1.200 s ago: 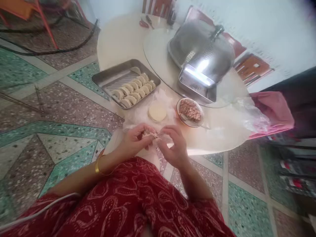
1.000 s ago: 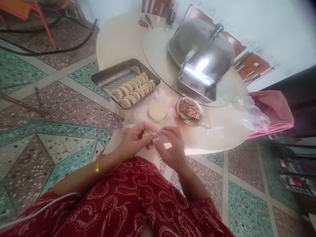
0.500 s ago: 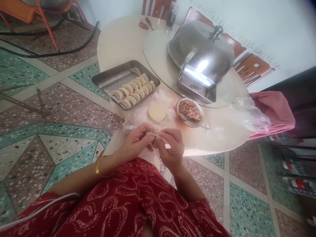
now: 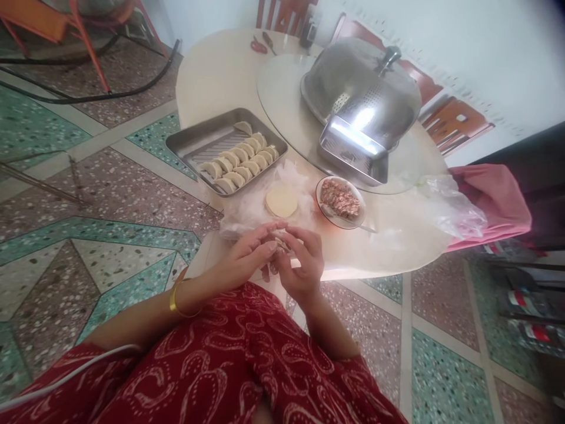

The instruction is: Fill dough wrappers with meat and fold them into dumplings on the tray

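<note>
Pale dough [image 4: 283, 244], perhaps folded, mostly hidden between both hands [image 4: 249, 254] [image 4: 303, 264]

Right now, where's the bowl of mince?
Head view, right of centre: the bowl of mince sits on the table, right of the dough disc and beyond the right hand.

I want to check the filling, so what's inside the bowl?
The bowl holds pinkish mince, and a handle juts over its rim. The mince hides the bottom beneath it.

Head-worn view, forward and down
</note>
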Demonstrator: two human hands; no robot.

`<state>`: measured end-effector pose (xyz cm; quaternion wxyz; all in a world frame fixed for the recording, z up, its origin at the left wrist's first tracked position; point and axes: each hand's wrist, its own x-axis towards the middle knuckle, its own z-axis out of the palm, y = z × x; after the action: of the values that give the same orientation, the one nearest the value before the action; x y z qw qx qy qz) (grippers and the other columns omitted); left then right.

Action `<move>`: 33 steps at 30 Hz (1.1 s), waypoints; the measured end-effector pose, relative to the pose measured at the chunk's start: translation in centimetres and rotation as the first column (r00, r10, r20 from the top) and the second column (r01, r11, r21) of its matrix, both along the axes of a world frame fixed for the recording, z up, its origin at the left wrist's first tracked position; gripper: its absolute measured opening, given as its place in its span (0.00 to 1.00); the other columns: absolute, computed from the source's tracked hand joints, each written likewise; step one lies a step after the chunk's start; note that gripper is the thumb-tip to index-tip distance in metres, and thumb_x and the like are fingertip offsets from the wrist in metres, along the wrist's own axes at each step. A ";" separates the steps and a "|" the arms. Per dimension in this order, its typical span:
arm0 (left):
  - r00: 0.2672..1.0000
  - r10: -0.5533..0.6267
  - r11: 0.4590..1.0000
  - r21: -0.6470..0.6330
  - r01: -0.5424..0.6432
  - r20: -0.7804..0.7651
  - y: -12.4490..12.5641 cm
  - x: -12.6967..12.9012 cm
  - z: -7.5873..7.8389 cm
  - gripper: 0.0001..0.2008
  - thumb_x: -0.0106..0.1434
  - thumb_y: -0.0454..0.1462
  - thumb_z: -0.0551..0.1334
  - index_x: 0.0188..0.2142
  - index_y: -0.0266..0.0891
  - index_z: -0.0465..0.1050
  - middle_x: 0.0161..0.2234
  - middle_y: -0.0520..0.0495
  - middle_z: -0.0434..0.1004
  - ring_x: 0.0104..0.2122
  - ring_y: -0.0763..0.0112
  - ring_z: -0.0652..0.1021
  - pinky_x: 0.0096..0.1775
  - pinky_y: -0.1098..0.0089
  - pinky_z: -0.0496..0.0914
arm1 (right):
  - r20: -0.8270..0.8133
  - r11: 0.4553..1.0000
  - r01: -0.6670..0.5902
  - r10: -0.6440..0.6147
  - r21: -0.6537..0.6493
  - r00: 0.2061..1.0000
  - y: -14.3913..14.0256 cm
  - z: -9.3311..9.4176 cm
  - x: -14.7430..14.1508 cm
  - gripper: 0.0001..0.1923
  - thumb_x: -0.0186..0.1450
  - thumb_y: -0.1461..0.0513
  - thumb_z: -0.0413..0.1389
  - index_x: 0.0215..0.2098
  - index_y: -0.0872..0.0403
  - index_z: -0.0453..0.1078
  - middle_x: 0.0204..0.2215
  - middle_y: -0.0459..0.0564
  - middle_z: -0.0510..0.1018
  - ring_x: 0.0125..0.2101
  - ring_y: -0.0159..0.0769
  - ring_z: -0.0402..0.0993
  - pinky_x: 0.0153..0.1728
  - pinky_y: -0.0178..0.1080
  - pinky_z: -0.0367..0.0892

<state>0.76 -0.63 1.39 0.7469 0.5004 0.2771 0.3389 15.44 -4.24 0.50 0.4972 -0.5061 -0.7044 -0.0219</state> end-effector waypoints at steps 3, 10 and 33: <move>0.999 -0.040 0.999 0.014 0.040 -0.026 0.0 -0.2 -0.1 0.30 0.65 0.44 0.59 0.63 0.36 0.56 0.30 0.52 0.71 0.21 0.79 0.71 0.24 0.75 0.69 | -0.047 0.999 -0.037 0.036 -0.030 0.998 -0.1 -0.1 0.1 0.13 0.63 0.68 0.56 0.44 0.48 0.74 0.42 0.51 0.77 0.43 0.39 0.74 0.42 0.46 0.74; 0.993 -0.072 0.996 0.053 0.077 -0.092 -0.2 -0.7 -0.4 0.35 0.61 0.34 0.59 0.67 0.41 0.52 0.26 0.57 0.67 0.22 0.78 0.69 0.25 0.77 0.67 | -0.083 0.996 -0.072 0.068 -0.046 0.994 -0.1 0.0 0.1 0.08 0.64 0.67 0.57 0.39 0.50 0.75 0.39 0.50 0.79 0.41 0.37 0.75 0.42 0.44 0.74; 0.994 -0.079 0.990 0.113 0.087 -0.073 -0.8 -1.1 -0.7 0.36 0.65 0.36 0.59 0.69 0.47 0.46 0.38 0.49 0.74 0.28 0.78 0.71 0.29 0.76 0.68 | -0.282 0.946 -0.258 0.197 -0.198 0.939 -0.7 -0.7 -0.3 0.09 0.68 0.61 0.53 0.40 0.48 0.76 0.46 0.50 0.80 0.50 0.40 0.75 0.51 0.51 0.73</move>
<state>-0.30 -1.41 0.66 0.7202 0.5654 0.2611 0.3057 15.10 -4.99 -0.18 0.5215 -0.4736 -0.6853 0.1847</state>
